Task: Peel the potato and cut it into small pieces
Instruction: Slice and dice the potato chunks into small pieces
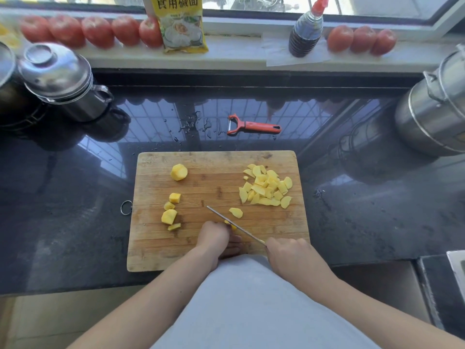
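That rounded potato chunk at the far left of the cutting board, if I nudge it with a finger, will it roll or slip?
The rounded potato chunk looks domed, so a nudge would probably rock or roll it rather than slide it. Its peeled surface likely feels damp and slippery, and water drops lie on the counter nearby. It seems firm, and the cutting board under it looks flat.

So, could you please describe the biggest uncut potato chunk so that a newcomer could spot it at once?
Start at the wooden cutting board on the dark counter. Near its far left corner, a rounded potato chunk sits alone. Unlike the smaller blocks nearer the left hand or the pile of slices at far right, it is domed and isolated.
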`<state>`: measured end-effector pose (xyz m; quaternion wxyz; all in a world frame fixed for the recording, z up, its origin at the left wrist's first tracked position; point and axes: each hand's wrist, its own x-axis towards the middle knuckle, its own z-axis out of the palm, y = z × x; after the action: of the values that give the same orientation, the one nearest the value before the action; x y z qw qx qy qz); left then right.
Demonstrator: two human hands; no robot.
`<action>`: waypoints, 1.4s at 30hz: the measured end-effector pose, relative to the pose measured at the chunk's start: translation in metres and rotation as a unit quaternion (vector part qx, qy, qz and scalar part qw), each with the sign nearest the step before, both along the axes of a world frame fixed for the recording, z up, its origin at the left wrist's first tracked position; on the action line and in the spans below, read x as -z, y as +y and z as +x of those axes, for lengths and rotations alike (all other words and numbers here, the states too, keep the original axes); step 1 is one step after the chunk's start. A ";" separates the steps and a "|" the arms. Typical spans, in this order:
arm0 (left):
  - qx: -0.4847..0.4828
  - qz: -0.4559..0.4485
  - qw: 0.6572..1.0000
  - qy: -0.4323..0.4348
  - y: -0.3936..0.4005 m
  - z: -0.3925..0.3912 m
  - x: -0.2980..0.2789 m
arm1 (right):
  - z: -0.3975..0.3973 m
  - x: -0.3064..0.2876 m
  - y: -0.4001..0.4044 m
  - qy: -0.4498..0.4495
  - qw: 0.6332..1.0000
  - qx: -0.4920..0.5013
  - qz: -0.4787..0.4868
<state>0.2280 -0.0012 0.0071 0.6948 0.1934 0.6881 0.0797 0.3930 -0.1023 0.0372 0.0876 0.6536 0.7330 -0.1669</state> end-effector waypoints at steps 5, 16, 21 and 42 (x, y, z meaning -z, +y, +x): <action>0.009 0.004 1.000 0.001 0.001 0.000 -0.004 | -0.012 -0.008 0.014 -0.029 0.998 0.000 -0.054; -0.017 -0.015 1.000 -0.016 0.001 0.000 -0.008 | -0.038 0.013 0.045 0.068 0.996 0.057 0.022; -0.017 -0.033 0.999 -0.023 0.002 -0.001 -0.009 | -0.018 0.011 0.027 0.097 0.990 0.098 0.039; 0.019 0.025 0.999 0.014 0.000 0.002 -0.006 | -0.014 0.002 -0.001 -0.051 0.996 0.009 0.068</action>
<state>0.2301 -0.0014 0.0126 0.6816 0.2250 0.6915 0.0807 0.3788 -0.1037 0.0349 0.0789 0.6723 0.7313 -0.0841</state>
